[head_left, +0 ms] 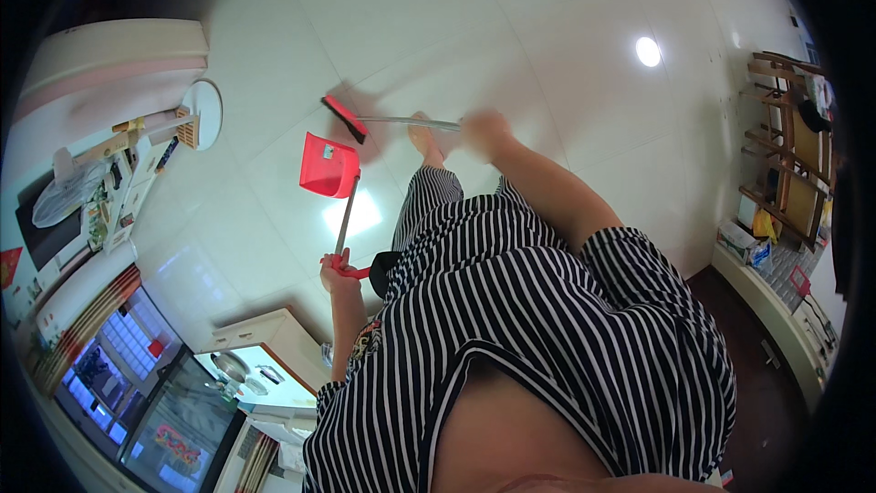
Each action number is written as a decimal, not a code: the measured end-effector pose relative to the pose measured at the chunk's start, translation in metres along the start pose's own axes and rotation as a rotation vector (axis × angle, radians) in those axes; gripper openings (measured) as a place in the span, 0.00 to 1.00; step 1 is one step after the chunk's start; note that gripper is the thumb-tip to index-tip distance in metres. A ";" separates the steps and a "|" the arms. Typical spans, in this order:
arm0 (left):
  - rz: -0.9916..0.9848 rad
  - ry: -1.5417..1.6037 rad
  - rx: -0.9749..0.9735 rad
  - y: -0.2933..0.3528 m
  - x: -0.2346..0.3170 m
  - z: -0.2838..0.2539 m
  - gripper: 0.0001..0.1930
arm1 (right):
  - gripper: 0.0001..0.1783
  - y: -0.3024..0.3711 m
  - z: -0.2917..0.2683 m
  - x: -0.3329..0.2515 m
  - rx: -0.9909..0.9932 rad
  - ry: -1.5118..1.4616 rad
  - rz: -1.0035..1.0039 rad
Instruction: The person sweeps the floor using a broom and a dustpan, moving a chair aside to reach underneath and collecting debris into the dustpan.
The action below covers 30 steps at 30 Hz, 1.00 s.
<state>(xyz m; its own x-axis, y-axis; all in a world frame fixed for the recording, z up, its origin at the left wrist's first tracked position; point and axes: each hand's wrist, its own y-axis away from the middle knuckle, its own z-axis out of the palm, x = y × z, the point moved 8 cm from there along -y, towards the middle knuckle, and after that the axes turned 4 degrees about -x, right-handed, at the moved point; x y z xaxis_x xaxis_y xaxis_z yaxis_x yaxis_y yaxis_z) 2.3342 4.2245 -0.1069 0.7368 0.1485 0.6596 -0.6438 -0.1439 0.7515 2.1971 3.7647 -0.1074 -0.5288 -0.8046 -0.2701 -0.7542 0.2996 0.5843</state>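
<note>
My left hand (338,271) is closed around the red grip of a long-handled dustpan. The red pan (330,165) hangs from a metal pole (347,215), its mouth facing left and away from me; whether it touches the floor I cannot tell. Beside my left hand, a black piece (384,274) shows against my striped clothes. My right hand (486,134), smeared by motion, grips the silver handle of a broom (407,120). The red broom head (343,119) with dark bristles lies just beyond the pan, apart from it. My bare foot (425,139) shows under the broom handle.
Pale glossy tiles (438,27) cover the floor. Wooden chairs (787,151) are stacked at the right, above a low ledge (757,297) with small items. A cabinet (265,347) stands at the lower left, and a round white stool top (208,114) at the left.
</note>
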 end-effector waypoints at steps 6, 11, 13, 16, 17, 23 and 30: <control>0.020 0.006 -0.057 -0.016 0.003 -0.001 0.07 | 0.17 0.133 0.109 0.155 0.082 -0.368 0.457; -0.032 -0.037 -0.045 -0.020 -0.002 -0.027 0.08 | 0.17 0.278 0.157 0.175 0.226 -0.471 0.700; -0.017 -0.065 -0.038 0.023 0.022 0.019 0.09 | 0.17 0.329 0.091 0.179 0.257 -0.464 0.729; -0.009 -0.108 -0.087 0.074 0.036 0.079 0.10 | 0.18 0.357 0.018 0.195 0.326 -0.481 0.698; 0.019 -0.129 -0.088 0.089 0.036 0.101 0.10 | 0.18 0.356 0.003 0.205 0.365 -0.511 0.661; 0.039 -0.173 -0.073 0.202 0.014 0.229 0.08 | 0.23 0.293 -0.128 0.279 0.159 -0.589 0.405; -0.113 -0.250 -0.174 0.324 -0.029 0.402 0.19 | 0.15 0.164 -0.287 0.439 0.200 -0.235 0.207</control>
<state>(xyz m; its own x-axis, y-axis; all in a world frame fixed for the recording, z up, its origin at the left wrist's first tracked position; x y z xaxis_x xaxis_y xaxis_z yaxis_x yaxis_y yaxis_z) 2.1872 3.7806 0.1132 0.8193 -0.0938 0.5656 -0.5653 0.0325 0.8243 1.9525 3.3135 0.0891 -0.7358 -0.5834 -0.3437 -0.6705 0.5567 0.4904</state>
